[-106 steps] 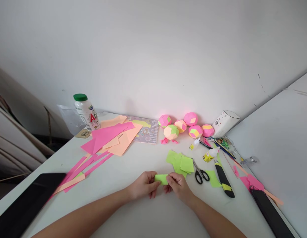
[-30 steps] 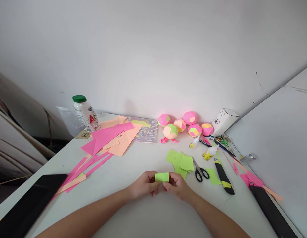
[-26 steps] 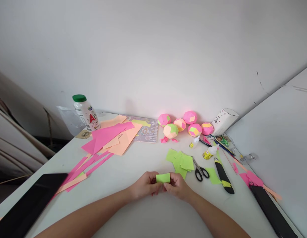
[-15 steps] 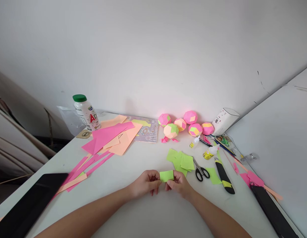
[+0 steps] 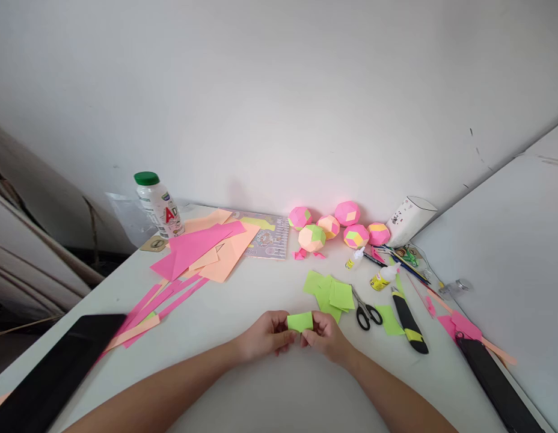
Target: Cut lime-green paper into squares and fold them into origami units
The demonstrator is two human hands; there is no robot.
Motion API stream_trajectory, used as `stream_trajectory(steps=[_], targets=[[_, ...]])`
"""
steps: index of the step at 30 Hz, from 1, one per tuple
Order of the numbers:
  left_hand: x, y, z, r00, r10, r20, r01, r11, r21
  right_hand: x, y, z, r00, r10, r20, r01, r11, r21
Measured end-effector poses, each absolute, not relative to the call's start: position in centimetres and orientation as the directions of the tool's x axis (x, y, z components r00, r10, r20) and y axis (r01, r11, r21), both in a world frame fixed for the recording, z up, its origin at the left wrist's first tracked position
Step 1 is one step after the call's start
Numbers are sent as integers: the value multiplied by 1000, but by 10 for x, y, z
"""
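A small green piece of paper point(image 5: 300, 322) is held up between my two hands, above the near part of the table. My left hand point(image 5: 270, 334) pinches its left end, thumb in front and fingers behind. At the right end, my right hand point(image 5: 324, 337) grips it the same way. Just beyond them lies a loose pile of green paper squares point(image 5: 341, 296). Black-handled scissors point(image 5: 368, 314) rest beside that pile, to the right of my right hand. Another green square point(image 5: 389, 320) lies under the edge of a black and yellow utility knife point(image 5: 409, 322).
Several faceted paper balls point(image 5: 312, 238) stand by the wall, with two glue bottles point(image 5: 383, 277) in front. Pink and peach sheets point(image 5: 202, 246) and a white bottle point(image 5: 159, 207) are at the back left. A black tablet point(image 5: 58, 367) lies at left, a black case point(image 5: 493, 382) at right.
Both hands have shifted very slightly left with the green paper, which stays pinched between them. The rest of the table looks the same, apart from a small camera shift.
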State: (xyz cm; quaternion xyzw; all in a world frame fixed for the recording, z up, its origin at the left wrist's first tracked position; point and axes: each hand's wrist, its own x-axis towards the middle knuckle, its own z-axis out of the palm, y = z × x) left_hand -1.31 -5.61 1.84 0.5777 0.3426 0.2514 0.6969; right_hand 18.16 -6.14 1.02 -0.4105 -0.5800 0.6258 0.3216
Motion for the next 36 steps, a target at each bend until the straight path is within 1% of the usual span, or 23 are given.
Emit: stream_trajectory(steps=[4, 9, 12, 15, 18, 21, 23, 29, 36], targets=[[-15, -53, 17, 621, 757, -200, -24, 274, 961, 183, -58, 11, -412, 903, -126, -4, -140, -990], [-17, -51, 17, 630, 751, -198, -46, 291, 956, 185, -55, 7, -401, 912, -84, -90, -131, -987], [-18, -50, 15, 622, 759, -191, -43, 277, 960, 187, -55, 3, -401, 915, -52, -152, -123, -981], [-19, -50, 11, 630, 758, -168, -5, 221, 975, 186, -56, 2, -367, 930, -25, -200, -106, -974], [-18, -51, 7, 643, 750, -156, 38, 172, 984, 183, -56, 3, -346, 938, -24, -139, -77, -987], [-16, -52, 6, 614, 770, -172, 45, 183, 982, 182, -56, 3, -370, 927, -57, -19, -68, -997], [-15, -51, 7, 603, 779, -171, 19, 200, 980, 182, -55, 2, -373, 925, -72, 30, -66, -997], [-16, -50, 9, 632, 766, -118, -93, 226, 970, 180, -57, 2, -352, 933, -80, 87, -52, -995], [-17, -48, 8, 609, 780, -143, -63, 227, 972, 181, -58, 0, -360, 932, -49, 85, -19, -996]])
